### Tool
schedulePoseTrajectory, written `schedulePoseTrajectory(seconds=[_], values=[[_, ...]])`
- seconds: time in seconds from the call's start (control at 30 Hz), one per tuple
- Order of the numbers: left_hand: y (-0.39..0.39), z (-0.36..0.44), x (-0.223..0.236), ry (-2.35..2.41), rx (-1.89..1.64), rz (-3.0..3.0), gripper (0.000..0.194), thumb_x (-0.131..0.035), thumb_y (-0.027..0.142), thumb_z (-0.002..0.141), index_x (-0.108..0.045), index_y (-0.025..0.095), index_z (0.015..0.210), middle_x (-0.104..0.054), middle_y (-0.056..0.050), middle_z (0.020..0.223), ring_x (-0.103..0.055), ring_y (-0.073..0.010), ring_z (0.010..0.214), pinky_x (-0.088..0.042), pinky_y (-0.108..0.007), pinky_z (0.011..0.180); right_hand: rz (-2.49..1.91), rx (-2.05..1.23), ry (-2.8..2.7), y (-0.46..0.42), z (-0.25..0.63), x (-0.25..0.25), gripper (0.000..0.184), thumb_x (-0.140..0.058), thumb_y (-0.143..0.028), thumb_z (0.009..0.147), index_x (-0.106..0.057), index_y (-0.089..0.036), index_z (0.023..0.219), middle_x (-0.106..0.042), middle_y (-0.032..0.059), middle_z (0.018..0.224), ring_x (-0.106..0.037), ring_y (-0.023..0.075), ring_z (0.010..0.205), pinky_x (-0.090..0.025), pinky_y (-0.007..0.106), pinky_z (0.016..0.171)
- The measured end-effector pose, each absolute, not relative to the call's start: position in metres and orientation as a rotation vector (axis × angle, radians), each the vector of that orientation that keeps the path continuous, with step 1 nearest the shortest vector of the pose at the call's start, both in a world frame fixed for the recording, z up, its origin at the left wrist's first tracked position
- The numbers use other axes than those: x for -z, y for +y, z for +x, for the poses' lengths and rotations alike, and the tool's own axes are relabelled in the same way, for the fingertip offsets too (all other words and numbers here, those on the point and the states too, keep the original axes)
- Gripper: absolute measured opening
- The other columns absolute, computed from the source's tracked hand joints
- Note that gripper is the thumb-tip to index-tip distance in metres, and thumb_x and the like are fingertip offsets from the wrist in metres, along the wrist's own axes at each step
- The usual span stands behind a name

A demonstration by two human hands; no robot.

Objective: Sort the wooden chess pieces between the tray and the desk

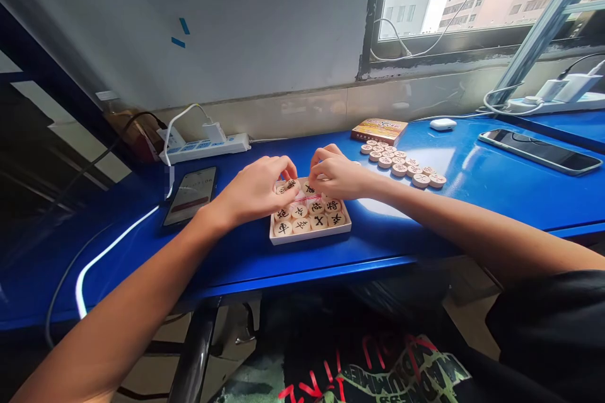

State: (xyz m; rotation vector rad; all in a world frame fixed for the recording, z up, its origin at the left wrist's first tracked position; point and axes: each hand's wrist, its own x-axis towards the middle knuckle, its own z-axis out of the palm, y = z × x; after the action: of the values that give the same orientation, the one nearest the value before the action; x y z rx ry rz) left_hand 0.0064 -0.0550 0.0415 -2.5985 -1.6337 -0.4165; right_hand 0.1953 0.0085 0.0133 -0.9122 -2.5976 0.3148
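Observation:
A shallow cream tray (309, 236) sits on the blue desk (472, 195), filled with round wooden chess discs (302, 217) marked in black. My left hand (258, 192) hovers over the tray's far left part, fingers curled onto a disc (290, 185) in the back row. From the right my right hand (338, 173) reaches over the tray's far edge, fingertips pinched on a disc (309, 188) beside it. Both hands almost touch above the back row.
Two rows of loose wooden discs (401, 165) lie to the right of the tray, with a game box (379, 130) behind them. A phone (190, 196) lies to the left, a power strip (205, 147) behind it. Another phone (539, 151) and a white earbud case (443, 124) lie at right.

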Motion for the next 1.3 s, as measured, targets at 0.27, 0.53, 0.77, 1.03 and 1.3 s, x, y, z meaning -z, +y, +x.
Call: schedulePoseTrajectory(seconds=[0.27,0.53,0.77,1.03,1.3], values=[[-0.087,0.017,-0.059,-1.329,0.201,-2.957,0.025,-0.05,0.033,0.089,-0.059,0.025,0.112,-0.06,-0.001,0.102,-0.059,-0.0153,0.086,-0.045,-0.024,0.074,-0.867,-0.384,-2.643,0.006,0.191,-0.014,0.022,-0.053,-0.02,0.079,-0.07,-0.02,0.065,-0.056,0.0095,0.105,-0.038,0.0283,0.109,-0.039,0.043,0.09],[-0.093,0.035,-0.038,-1.271,-0.001,-2.862,0.026,-0.035,0.029,0.096,-0.059,0.019,0.103,-0.055,-0.006,0.108,-0.057,-0.0193,0.088,-0.047,-0.033,0.079,-0.919,-0.334,-2.64,0.005,0.189,-0.012,0.02,-0.053,-0.018,0.078,-0.071,-0.022,0.07,-0.056,0.009,0.111,-0.039,0.03,0.112,-0.037,0.049,0.09],[-0.094,0.034,-0.04,-1.276,0.036,-2.897,0.027,-0.035,0.028,0.096,-0.06,0.019,0.102,-0.055,-0.007,0.109,-0.056,-0.0193,0.091,-0.046,-0.031,0.082,-0.94,-0.236,-2.639,0.005,0.186,-0.012,0.024,-0.049,-0.021,0.081,-0.072,-0.021,0.072,-0.055,0.0102,0.113,-0.038,0.0306,0.111,-0.035,0.047,0.086],[-0.094,0.033,-0.041,-1.325,0.026,-2.924,0.03,-0.036,0.029,0.095,-0.062,0.022,0.109,-0.056,-0.006,0.113,-0.057,-0.0207,0.093,-0.046,-0.034,0.082,-0.904,-0.034,-2.605,0.01,0.186,-0.007,0.022,-0.053,-0.022,0.08,-0.07,-0.019,0.067,-0.053,0.0114,0.113,-0.038,0.0309,0.111,-0.038,0.046,0.082],[-0.093,0.032,-0.039,-1.28,0.048,-2.934,0.033,-0.036,0.029,0.096,-0.059,0.022,0.117,-0.053,-0.007,0.122,-0.054,-0.0227,0.106,-0.044,-0.035,0.095,-0.759,0.176,-2.548,0.008,0.188,-0.011,0.026,-0.048,-0.022,0.085,-0.072,-0.014,0.078,-0.051,0.0159,0.118,-0.032,0.0323,0.12,-0.034,0.049,0.089]])
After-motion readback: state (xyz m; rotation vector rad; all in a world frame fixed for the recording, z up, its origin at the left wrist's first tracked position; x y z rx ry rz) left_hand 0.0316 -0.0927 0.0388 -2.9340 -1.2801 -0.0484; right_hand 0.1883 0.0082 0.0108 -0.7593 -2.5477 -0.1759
